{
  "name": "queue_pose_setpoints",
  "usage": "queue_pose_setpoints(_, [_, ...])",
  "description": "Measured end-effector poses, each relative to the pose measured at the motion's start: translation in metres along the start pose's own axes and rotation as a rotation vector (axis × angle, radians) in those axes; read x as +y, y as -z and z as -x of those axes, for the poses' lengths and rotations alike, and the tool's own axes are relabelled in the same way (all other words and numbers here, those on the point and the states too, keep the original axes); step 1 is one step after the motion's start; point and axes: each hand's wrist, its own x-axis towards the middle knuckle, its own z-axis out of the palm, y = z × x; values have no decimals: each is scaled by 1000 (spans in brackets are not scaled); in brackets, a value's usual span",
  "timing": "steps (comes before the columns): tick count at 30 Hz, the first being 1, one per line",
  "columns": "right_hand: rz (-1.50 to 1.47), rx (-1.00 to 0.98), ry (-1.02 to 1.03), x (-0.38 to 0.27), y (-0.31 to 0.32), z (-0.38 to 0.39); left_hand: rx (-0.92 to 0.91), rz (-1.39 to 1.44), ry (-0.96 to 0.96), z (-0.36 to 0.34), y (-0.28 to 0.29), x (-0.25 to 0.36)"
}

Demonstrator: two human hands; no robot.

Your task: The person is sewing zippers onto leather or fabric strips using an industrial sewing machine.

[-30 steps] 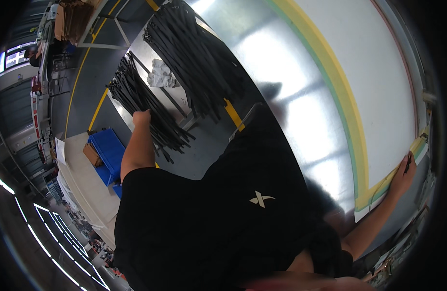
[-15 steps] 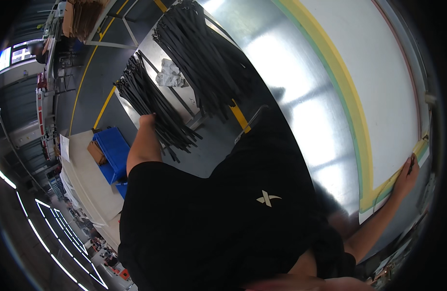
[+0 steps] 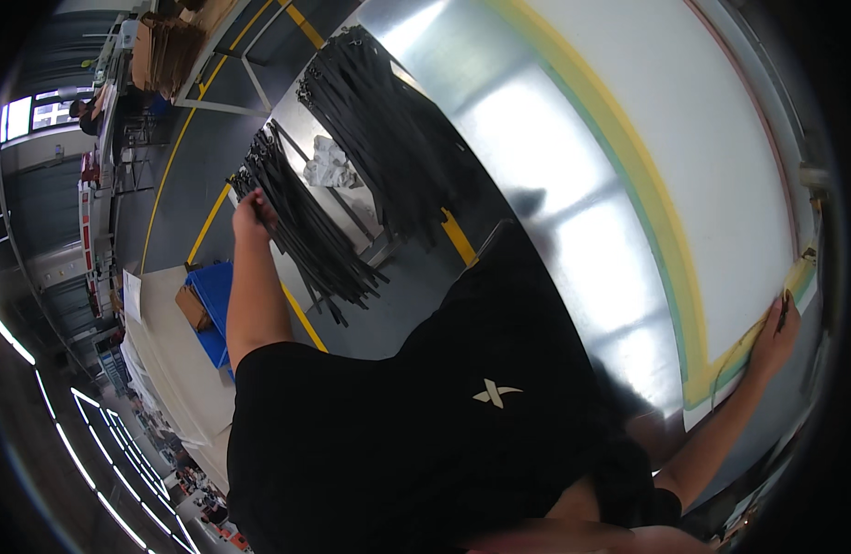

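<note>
My left hand (image 3: 255, 212), fingers curled, is at the upper left part of a pile of long black straps (image 3: 310, 240) with small fittings at their ends; what it grips is hard to make out. A second strap pile (image 3: 370, 120) lies to the right, with a crumpled pale bundle (image 3: 326, 164) between the piles. At the far right, my right hand (image 3: 774, 337) is closed round a small dark object (image 3: 782, 314) at the lower edge of a white board (image 3: 721, 120) bordered with yellow and green tape (image 3: 638, 194). A thin cord runs down from beside that hand.
A shiny metal surface (image 3: 555, 166) spans the middle right. Left are a pale table (image 3: 162, 351) with blue bins (image 3: 213, 277) and brown cardboard (image 3: 192, 305). At upper left are stacked cardboard (image 3: 158, 55), a white frame, yellow floor lines and a person (image 3: 91, 115) at a far bench.
My left hand has moved up and left, toward the fitting ends of the left strap pile. My right hand stays at the board's edge. The view has shifted slightly.
</note>
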Motion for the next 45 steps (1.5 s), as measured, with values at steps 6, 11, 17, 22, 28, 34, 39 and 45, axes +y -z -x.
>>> queue_pose_setpoints(6, [-165,-154,142,-55,27,6,-378,237,-456,77,-116,90])
queue_pose_setpoints(11, [-54,-53,273,-120,75,24,-1006,314,-628,205,-234,96])
queue_pose_setpoints(17, [-659,-168,375,-185,148,31,-1385,233,-670,347,-360,-46])
queue_pose_setpoints(22, [-693,-42,502,-228,165,48,-1601,87,-651,432,-390,-142])
queue_pose_setpoints(28, [-535,57,406,-226,154,55,-1828,-106,-405,466,-391,-178])
queue_pose_setpoints(34, [-562,-99,363,-195,159,67,-1540,95,84,442,-414,-165])
queue_pose_setpoints(39, [-594,-193,202,-144,171,81,-1482,220,115,404,-438,-138])
queue_pose_setpoints(45, [-615,-36,-55,-71,135,76,-1226,129,-59,375,-456,-130])
